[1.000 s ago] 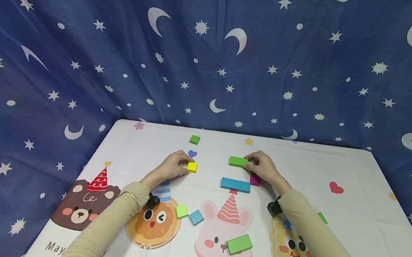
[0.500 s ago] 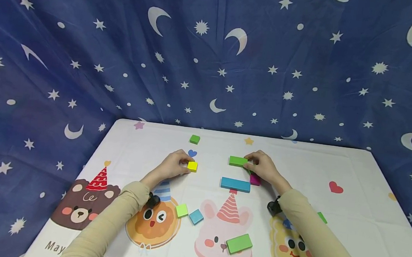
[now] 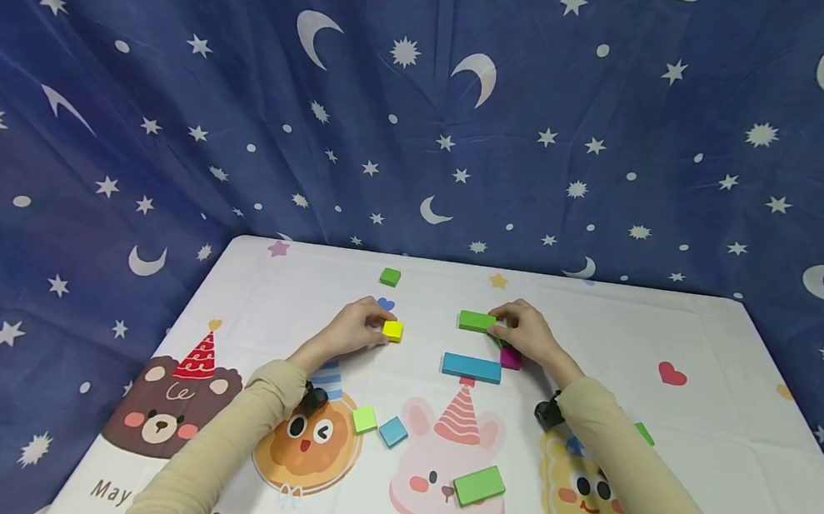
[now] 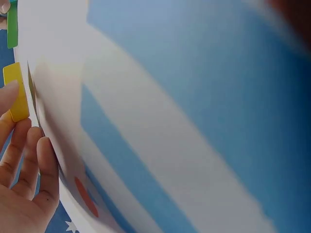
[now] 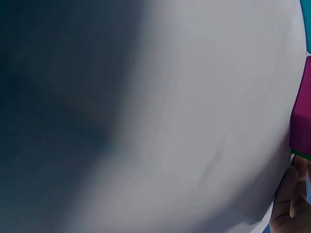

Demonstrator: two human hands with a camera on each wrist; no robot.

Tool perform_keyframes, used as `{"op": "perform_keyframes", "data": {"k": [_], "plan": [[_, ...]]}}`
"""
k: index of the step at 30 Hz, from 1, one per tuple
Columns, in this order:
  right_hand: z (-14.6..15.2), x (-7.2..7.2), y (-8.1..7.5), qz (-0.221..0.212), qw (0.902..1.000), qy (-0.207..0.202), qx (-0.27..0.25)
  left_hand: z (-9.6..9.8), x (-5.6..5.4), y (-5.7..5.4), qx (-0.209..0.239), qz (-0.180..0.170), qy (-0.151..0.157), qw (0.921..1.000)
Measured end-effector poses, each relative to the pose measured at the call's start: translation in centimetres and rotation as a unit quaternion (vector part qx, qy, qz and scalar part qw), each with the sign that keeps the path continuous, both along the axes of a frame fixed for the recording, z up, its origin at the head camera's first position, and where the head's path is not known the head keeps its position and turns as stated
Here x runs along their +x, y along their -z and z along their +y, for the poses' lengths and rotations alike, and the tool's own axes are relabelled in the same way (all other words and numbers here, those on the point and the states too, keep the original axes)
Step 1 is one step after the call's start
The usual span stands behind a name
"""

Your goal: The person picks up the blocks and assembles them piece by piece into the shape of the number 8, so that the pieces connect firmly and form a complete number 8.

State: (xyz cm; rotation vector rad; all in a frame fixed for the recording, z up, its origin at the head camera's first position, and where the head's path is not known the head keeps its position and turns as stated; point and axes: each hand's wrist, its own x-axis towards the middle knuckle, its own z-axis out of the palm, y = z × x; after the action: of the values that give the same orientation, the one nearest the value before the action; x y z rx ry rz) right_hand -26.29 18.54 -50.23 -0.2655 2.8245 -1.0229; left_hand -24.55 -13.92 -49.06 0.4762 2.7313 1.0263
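Between the thumb and fingers of my left hand point(image 3: 353, 328) is a small yellow block point(image 3: 392, 331), held left of the table's middle. The left wrist view shows the same yellow block point(image 4: 16, 92) at the fingertips. My right hand point(image 3: 532, 334) pinches the right end of a long green block point(image 3: 476, 322). Partly covered by that hand, a magenta block point(image 3: 511, 357) lies just below, with a sliver of green beside it. A long blue block point(image 3: 471, 368) lies nearer, in front of the green one. In the right wrist view, the magenta block point(image 5: 302, 111) is above the fingers.
At the back stands a small green block point(image 3: 390, 277). Nearer lie a lime block point(image 3: 365, 420), a small blue block point(image 3: 393, 432) and a green block point(image 3: 479, 486). Another green block point(image 3: 645, 434) is partly behind the right sleeve. A starry blue curtain point(image 3: 366, 118) hangs behind the table.
My left hand has shifted slightly to the right with the yellow block. The right hand and the green block have stayed in place.
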Motion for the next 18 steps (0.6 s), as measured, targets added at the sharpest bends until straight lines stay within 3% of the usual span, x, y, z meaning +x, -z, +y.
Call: {"op": "perform_keyframes", "data": {"k": [10,18], "plan": [[0.0,0.0,0.0,-0.001,1.0,0.003,0.0,0.8,-0.2,-0.2,0.016,0.014,0.019,0.9996],[0.0,0.0,-0.1,-0.002,1.0,0.004,-0.007,1.7,-0.3,-0.5,0.014,0.005,0.015,0.9998]]}}
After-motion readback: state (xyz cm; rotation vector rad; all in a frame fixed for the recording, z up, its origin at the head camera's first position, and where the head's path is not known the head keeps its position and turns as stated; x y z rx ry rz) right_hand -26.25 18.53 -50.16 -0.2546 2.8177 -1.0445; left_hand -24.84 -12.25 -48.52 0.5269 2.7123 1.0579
